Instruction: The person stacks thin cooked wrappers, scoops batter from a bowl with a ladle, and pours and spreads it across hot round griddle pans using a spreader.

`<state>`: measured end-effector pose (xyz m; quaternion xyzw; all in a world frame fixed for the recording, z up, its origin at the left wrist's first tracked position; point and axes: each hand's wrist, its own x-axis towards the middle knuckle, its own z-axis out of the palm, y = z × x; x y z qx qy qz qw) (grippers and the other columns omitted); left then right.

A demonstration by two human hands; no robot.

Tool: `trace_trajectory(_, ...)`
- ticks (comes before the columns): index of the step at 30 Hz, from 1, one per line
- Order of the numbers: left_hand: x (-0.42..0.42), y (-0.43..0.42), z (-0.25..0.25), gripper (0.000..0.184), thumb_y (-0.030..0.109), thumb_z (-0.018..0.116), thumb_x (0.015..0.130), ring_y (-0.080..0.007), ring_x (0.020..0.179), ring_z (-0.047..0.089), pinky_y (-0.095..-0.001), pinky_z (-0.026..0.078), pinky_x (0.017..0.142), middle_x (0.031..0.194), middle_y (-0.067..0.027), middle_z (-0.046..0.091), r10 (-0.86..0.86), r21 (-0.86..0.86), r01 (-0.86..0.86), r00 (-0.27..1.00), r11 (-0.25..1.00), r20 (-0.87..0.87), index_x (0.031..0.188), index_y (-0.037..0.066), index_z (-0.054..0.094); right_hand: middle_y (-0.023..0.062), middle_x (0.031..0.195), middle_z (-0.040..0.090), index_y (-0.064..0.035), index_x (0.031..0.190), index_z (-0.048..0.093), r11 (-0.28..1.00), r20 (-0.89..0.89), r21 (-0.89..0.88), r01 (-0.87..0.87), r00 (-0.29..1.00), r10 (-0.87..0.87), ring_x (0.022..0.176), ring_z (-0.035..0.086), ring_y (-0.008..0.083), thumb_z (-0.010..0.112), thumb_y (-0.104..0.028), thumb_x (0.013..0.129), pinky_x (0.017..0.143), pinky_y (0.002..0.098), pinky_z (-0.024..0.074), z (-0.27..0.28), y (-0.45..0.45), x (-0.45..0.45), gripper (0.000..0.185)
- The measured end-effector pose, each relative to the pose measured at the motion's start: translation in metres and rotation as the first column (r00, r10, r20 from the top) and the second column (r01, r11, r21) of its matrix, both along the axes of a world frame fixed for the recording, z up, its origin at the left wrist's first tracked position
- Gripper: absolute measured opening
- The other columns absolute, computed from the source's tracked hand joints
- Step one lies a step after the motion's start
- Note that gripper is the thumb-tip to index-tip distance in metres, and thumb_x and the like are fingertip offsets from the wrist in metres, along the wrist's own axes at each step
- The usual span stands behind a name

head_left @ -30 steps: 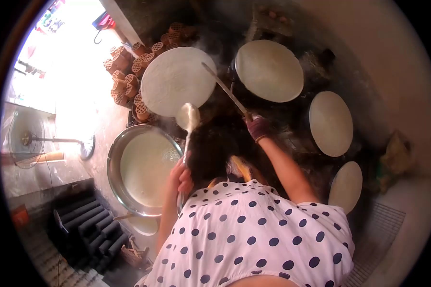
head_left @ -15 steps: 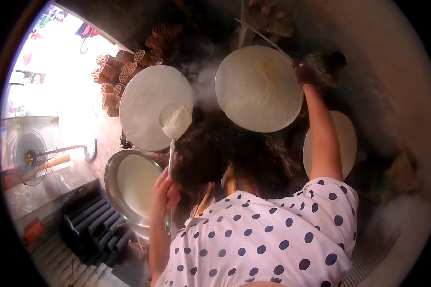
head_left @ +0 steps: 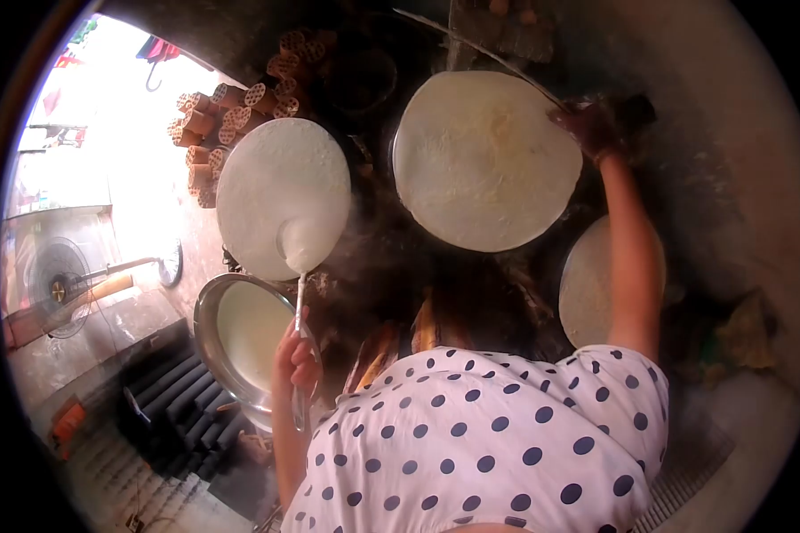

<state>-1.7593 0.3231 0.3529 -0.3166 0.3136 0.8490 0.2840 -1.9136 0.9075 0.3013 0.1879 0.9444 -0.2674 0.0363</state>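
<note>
My left hand (head_left: 299,360) is closed around the long handle of a ladle (head_left: 304,250). The ladle's bowl, coated in white batter, rests on or just above the near edge of the left round steaming surface (head_left: 280,178), which is covered with a white layer. Below it stands a metal basin (head_left: 206,330) of white batter (head_left: 251,338). My right hand (head_left: 588,131), in what looks like a dark glove, grips a long thin stick (head_left: 480,49) at the edge of the right round white surface (head_left: 484,169). Whether the stick touches the white layer is unclear.
Another pale round surface (head_left: 587,284) lies partly behind my right forearm. Perforated clay-coloured cylinders (head_left: 200,124) are stacked at the back left, dark cylinders (head_left: 182,409) at the lower left. A fan (head_left: 58,289) stands at the far left.
The ladle has moved back toward me and slightly left across the left surface. My right hand has shifted right, and the stick's far tip has swung up and left.
</note>
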Motion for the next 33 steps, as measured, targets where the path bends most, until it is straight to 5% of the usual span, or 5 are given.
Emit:
trace_trajectory(14, -0.087, -0.003, -0.006, 0.040, 0.014, 0.036, 0.100, -0.0039, 0.036, 0.028, -0.0200, 0.023, 0.031, 0.058, 0.0051, 0.031, -0.433, -0.208, 0.387, 0.856, 0.899, -0.282, 0.140, 0.009, 0.035, 0.0146, 0.070, 0.067, 0.0013, 0.075, 0.066, 0.388, -0.242, -0.919, 0.076, 0.668, -0.703, 0.061, 0.063, 0.0207, 0.075, -0.030, 0.072, 0.057, 0.0325, 0.0492, -0.196, 0.009, 0.106, 0.033)
trace_trajectory(16, -0.109, -0.008, -0.022, 0.039, 0.017, 0.034, 0.100, -0.0031, 0.037, 0.032, -0.0193, 0.027, 0.030, 0.060, 0.0060, 0.034, -0.495, -0.090, 0.490, 0.829, 0.867, -0.260, 0.139, 0.012, 0.037, 0.0163, 0.071, 0.068, 0.0002, 0.073, 0.064, 0.510, -0.148, -0.223, 0.831, 0.489, -0.860, 0.064, 0.066, 0.0247, 0.075, -0.029, 0.072, 0.057, 0.0309, 0.0501, -0.114, -0.119, 0.148, 0.031)
trace_trajectory(18, -0.115, 0.003, -0.019, 0.039, 0.017, 0.035, 0.100, -0.0032, 0.037, 0.032, -0.0193, 0.027, 0.030, 0.060, 0.0060, 0.034, -0.631, -0.132, 0.619, 0.736, 0.774, -0.248, 0.139, 0.012, 0.037, 0.0044, 0.051, 0.050, -0.0011, 0.079, 0.060, -0.135, 0.268, -0.842, 0.522, 0.187, -0.945, 0.038, 0.045, 0.0157, 0.074, -0.020, 0.075, 0.036, 0.0314, 0.0331, -0.097, -0.186, 0.212, 0.024)
trace_trajectory(22, -0.105, 0.034, -0.030, 0.039, 0.018, 0.037, 0.100, -0.0041, 0.037, 0.030, -0.0187, 0.027, 0.030, 0.059, 0.0058, 0.034, -0.804, -0.143, 0.799, 0.545, 0.584, -0.239, 0.139, 0.012, 0.038, -0.0031, 0.057, 0.049, -0.0113, 0.079, 0.059, -0.045, 0.047, -0.967, 0.251, 0.002, -0.999, 0.043, 0.045, 0.0094, 0.066, -0.021, 0.079, 0.039, 0.0237, 0.0303, -0.038, -0.283, 0.416, 0.012)
trace_trajectory(33, 0.086, 0.154, -0.031, 0.031, 0.017, 0.039, 0.100, -0.0051, 0.038, 0.030, -0.0191, 0.025, 0.032, 0.058, 0.0046, 0.034, -0.983, 0.015, 0.999, 0.034, 0.032, -0.181, 0.127, 0.008, 0.050, 0.0148, 0.102, 0.065, -0.0107, 0.102, 0.062, -0.308, -0.333, 0.787, 0.534, -0.053, -0.941, 0.087, 0.063, 0.0326, 0.053, -0.033, 0.090, 0.075, 0.0411, 0.0513, 0.177, -0.450, 0.998, 0.027)
